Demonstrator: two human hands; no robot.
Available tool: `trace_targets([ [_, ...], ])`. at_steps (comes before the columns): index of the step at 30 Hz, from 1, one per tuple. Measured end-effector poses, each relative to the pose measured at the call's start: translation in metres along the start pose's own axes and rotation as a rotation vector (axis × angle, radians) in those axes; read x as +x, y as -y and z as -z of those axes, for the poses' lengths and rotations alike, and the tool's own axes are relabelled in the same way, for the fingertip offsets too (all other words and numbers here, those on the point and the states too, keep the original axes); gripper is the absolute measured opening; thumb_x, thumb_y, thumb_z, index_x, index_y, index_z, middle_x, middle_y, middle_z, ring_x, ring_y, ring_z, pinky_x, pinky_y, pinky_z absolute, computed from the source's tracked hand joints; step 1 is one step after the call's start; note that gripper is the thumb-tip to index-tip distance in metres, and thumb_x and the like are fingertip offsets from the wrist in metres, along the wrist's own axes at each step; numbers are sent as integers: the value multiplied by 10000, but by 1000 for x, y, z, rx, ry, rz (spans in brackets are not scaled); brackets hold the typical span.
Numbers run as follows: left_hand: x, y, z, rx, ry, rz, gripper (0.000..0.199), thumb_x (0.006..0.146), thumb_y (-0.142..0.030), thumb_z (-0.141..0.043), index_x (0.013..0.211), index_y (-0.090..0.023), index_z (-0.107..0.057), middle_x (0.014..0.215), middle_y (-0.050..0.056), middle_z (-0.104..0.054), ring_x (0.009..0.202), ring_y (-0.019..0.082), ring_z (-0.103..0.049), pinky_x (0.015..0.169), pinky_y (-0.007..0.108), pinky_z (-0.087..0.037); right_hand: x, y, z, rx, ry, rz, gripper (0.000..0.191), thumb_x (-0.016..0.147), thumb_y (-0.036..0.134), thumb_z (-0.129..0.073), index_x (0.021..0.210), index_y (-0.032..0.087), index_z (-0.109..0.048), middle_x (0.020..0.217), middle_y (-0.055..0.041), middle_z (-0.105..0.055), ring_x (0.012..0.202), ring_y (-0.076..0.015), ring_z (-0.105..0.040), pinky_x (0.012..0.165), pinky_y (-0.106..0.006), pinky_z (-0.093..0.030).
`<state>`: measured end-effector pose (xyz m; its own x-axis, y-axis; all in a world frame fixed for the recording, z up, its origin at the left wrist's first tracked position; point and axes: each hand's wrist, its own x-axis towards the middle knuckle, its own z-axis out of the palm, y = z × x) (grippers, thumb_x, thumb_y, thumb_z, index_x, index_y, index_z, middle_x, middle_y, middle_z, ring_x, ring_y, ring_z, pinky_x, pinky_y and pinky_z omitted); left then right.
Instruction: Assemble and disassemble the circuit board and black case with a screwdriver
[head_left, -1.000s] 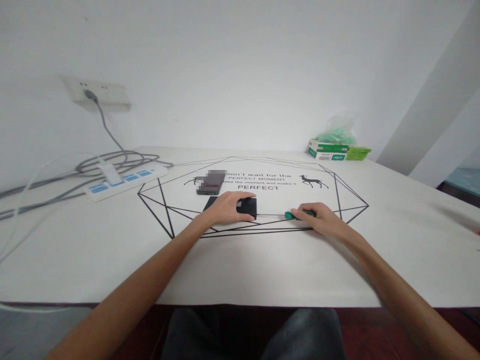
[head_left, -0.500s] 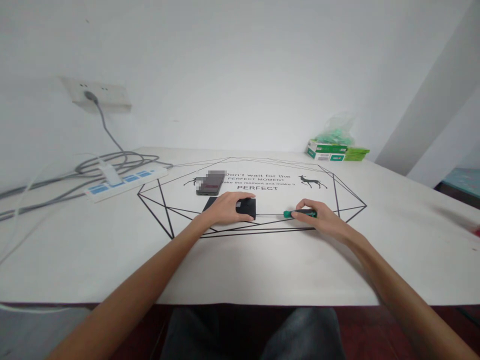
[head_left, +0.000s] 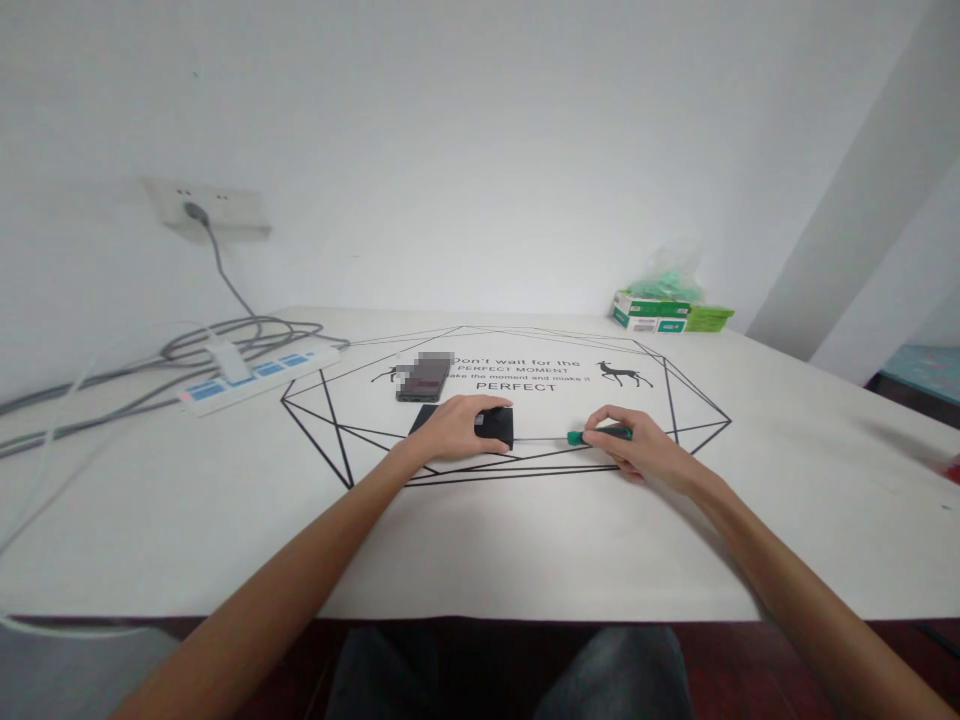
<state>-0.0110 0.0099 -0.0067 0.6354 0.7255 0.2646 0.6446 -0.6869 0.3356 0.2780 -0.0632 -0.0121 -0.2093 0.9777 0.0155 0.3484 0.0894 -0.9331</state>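
Note:
A flat black rectangular box point(head_left: 498, 424) lies on the white table, its kind unclear. My left hand point(head_left: 455, 428) grips it from above, with the thumb on the near side and fingers on the far side. In my right hand point(head_left: 628, 442) is a screwdriver point(head_left: 576, 438) with a green and black handle, pinched between thumb and fingers. Its thin shaft points left, and the tip meets the right edge of the box. Whether the tip sits in a screw is too small to tell. Behind the box lies a dark smartphone point(head_left: 424, 380), partly pixelated.
On the left, a white power strip point(head_left: 259, 378) with blue sockets holds a white plug, and grey cables point(head_left: 247, 325) coil behind it. Green and white boxes point(head_left: 651, 308) with a plastic bag on top stand at the back right. The table's front edge runs before my lap.
The fingers of my right hand have shifted on the screwdriver handle, the lower ones now curled under. The view has tilted slightly; the box stays in my left hand.

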Motion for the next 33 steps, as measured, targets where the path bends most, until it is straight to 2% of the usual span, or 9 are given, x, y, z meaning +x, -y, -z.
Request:
trace_targets([
  [4,0,-1,0,6,-1,-10,660,702,-568,-673,1263,-236,-572,1271,51,-619,1141,273,-572,992,371,-422,-1,0,1,4,9,18,459,642,515,-770,854,223,-485,448,117,-380,350,-58,-296,352,-203,-205],
  [10,0,1,-1,27,6,-28,653,717,-562,-663,1274,-239,-560,1260,58,-622,1117,273,-579,959,366,-436,4,-4,5,-239,-87,106,456,773,601,-602,728,148,-626,500,25,-495,443,-88,-381,444,-247,-278],
  [13,0,2,-2,30,4,-38,652,724,-560,-661,1278,-233,-555,1265,64,-617,1119,270,-576,961,365,-433,6,-5,4,-315,-112,97,512,812,627,-527,757,139,-671,474,27,-460,457,-101,-373,467,-258,-282],
  [16,0,2,-2,30,7,-46,645,733,-557,-656,1279,-228,-552,1267,65,-614,1122,268,-573,962,363,-431,6,-5,3,-277,-113,125,473,811,619,-529,838,160,-639,477,48,-429,451,-102,-360,464,-253,-281],
  [19,0,0,-1,34,8,-47,642,737,-551,-655,1278,-219,-553,1259,70,-618,1111,267,-577,960,363,-433,4,-4,3,-205,-79,146,409,729,549,-674,901,197,-555,527,61,-465,458,-96,-375,456,-236,-289],
  [22,0,0,-1,36,11,-50,639,741,-551,-648,1281,-221,-549,1263,72,-615,1110,270,-577,951,365,-438,2,-4,2,-183,-69,104,403,712,542,-691,839,193,-535,512,57,-465,431,-93,-377,430,-234,-280],
  [27,1,1,-3,46,12,-42,634,734,-555,-644,1273,-233,-555,1267,70,-615,1128,277,-568,969,374,-425,4,-4,3,-423,-154,140,495,827,610,-507,646,158,-596,519,0,-492,508,-117,-412,496,-263,-307],
  [30,1,2,-3,45,12,-40,630,734,-547,-640,1274,-234,-555,1271,71,-612,1128,276,-568,970,375,-424,5,-5,2,-386,-140,205,419,800,591,-563,793,175,-617,603,1,-527,562,-125,-422,513,-257,-316],
  [33,1,1,-2,44,18,-40,629,736,-543,-636,1277,-233,-552,1270,73,-612,1124,277,-569,964,377,-428,5,-5,2,-243,-96,161,429,695,562,-698,870,203,-540,581,36,-507,496,-107,-396,466,-239,-299],
])
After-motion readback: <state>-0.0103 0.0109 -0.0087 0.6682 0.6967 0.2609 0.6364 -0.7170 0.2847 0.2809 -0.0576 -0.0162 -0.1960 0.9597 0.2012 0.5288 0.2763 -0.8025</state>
